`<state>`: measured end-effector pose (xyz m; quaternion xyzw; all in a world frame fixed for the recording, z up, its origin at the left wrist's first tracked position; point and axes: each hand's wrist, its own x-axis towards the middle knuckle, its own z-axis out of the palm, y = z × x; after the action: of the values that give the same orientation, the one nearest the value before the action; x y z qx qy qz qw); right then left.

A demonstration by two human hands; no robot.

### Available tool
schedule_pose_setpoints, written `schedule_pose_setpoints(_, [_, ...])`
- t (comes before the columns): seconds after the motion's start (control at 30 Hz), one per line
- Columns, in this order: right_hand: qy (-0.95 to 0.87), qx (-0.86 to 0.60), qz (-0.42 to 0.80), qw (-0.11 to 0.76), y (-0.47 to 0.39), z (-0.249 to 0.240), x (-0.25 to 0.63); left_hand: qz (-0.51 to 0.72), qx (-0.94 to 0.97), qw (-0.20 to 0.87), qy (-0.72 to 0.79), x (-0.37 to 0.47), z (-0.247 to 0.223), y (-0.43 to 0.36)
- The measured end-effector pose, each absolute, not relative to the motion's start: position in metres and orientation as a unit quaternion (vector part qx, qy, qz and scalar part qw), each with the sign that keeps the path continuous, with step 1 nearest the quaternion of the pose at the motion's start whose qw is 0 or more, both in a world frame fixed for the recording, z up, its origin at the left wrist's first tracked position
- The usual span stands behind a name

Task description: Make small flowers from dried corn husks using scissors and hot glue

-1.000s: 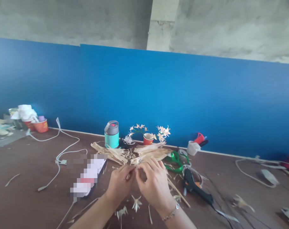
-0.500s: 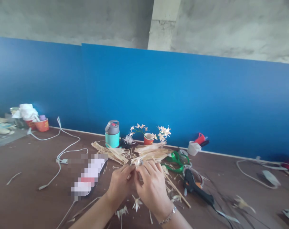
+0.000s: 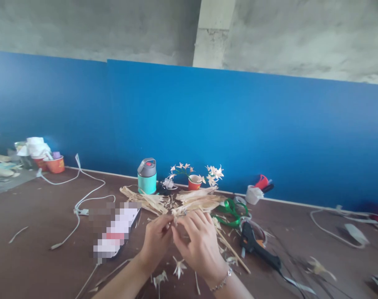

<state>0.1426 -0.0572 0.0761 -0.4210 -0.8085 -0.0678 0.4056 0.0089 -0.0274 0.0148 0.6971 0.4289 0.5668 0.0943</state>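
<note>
Both hands meet over the brown table, just in front of the dried husks [image 3: 198, 201]. My left hand [image 3: 157, 234] is closed, with its fingertips pinched on a small pale piece [image 3: 175, 216]. My right hand [image 3: 197, 236] is curled against the same piece from the other side, its fingers bent and thumb pointing to the left hand. The piece is too small to make out well. A pale husk flower [image 3: 179, 267] lies below the hands, and a ragged husk scrap [image 3: 160, 278] is to its left.
Behind stand a teal jar [image 3: 147, 178] and a red cup [image 3: 194, 182] with flower stems. Right are green ribbon [image 3: 231, 211], a wooden stick [image 3: 235, 253], a black glue gun [image 3: 259, 247] and a white cup [image 3: 254, 194]. A blurred-out device [image 3: 116, 230] and white cables [image 3: 83, 201] lie left.
The fingertips have shifted slightly, and my right thumb and index finger are spread a little wider. The small pale piece has moved slightly left and down between the hands.
</note>
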Motion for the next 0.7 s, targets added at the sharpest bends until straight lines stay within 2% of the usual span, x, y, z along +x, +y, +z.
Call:
schedule_pose_setpoints(0.07, [-0.772, -0.453, 0.002, 0.447, -0.0573, 0.0791, 0.1428, 0.586, 0.68, 0.095, 0.43, 0.0085, 0.0204, -0.0285])
schedule_pose_setpoints(0.13, [-0.721, -0.488, 0.121, 0.477, -0.0558, 0.0801, 0.142, 0.602, 0.667, 0.085, 0.431, 0.0083, 0.0246, -0.0291])
schedule_pose_setpoints(0.27, [-0.619, -0.489, 0.409, 0.459, -0.0517, 0.079, 0.1382, 0.621, 0.66, 0.075, 0.415, 0.0086, 0.0265, -0.0295])
schedule_pose_setpoints(0.37, [-0.553, -0.476, 0.515, 0.45, -0.0508, 0.077, 0.1359, 0.622, 0.669, 0.097, 0.394, 0.009, 0.0257, -0.0301])
schedule_pose_setpoints(0.47, [-0.527, -0.462, 0.547, 0.459, -0.0506, 0.0748, 0.1351, 0.615, 0.671, 0.136, 0.391, 0.0096, 0.0254, -0.0306])
schedule_pose_setpoints(0.7, [-0.623, -0.468, 0.425, 0.46, -0.0486, 0.0779, 0.1388, 0.615, 0.666, 0.166, 0.389, 0.0085, 0.0249, -0.0283])
